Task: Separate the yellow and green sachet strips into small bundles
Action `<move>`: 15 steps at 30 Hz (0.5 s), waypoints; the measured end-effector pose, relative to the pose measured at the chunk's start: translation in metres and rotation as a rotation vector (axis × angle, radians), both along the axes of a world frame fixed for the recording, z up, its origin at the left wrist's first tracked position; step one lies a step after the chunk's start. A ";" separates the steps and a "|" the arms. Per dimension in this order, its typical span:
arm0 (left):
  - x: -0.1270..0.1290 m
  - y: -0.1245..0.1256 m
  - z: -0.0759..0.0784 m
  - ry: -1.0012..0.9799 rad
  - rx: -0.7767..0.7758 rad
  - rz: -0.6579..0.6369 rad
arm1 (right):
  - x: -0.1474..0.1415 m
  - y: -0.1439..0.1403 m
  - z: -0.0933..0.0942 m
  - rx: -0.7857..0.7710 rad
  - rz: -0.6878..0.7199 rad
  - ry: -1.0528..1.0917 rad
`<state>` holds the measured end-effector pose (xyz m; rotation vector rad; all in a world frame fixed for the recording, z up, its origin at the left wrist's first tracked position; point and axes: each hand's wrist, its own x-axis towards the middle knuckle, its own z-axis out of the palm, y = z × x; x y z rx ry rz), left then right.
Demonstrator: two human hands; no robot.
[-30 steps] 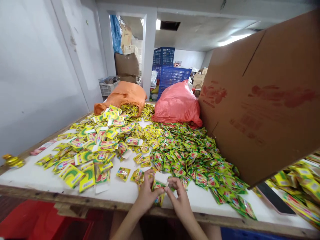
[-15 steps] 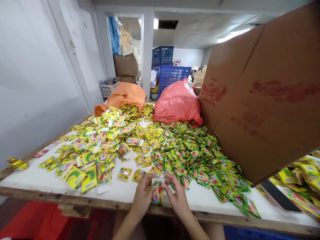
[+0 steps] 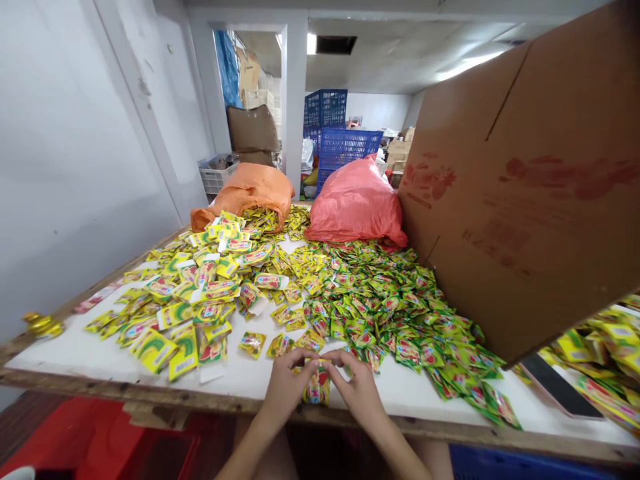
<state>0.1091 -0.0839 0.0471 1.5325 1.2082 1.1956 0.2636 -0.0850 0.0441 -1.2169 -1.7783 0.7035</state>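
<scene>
Both my hands pinch one small stack of sachets at the near edge of the worktop.

My left hand and right hand meet fingertip to fingertip, pressed on the top of the stack, which stands upright between them just above the worktop. Loose sachets lie spread beyond my fingers, bigger yellow packs to the left. An orange sack and a red sack sit at the far end, a cardboard box on the right.

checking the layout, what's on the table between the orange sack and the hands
In the head view, loose yellow-green sachets cover the white table between orange sack and hands.
</scene>
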 end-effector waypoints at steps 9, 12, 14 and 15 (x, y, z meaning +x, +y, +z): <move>-0.013 -0.001 -0.013 -0.068 0.021 -0.107 | 0.000 -0.006 -0.016 0.071 0.001 0.110; -0.012 -0.006 -0.016 -0.067 0.033 -0.114 | -0.006 -0.009 -0.025 0.075 -0.020 0.116; -0.010 -0.010 -0.015 -0.048 0.056 -0.098 | -0.005 -0.013 -0.022 0.064 -0.025 0.107; -0.011 -0.011 -0.014 -0.021 0.069 -0.088 | 0.001 -0.016 -0.018 0.069 -0.025 0.092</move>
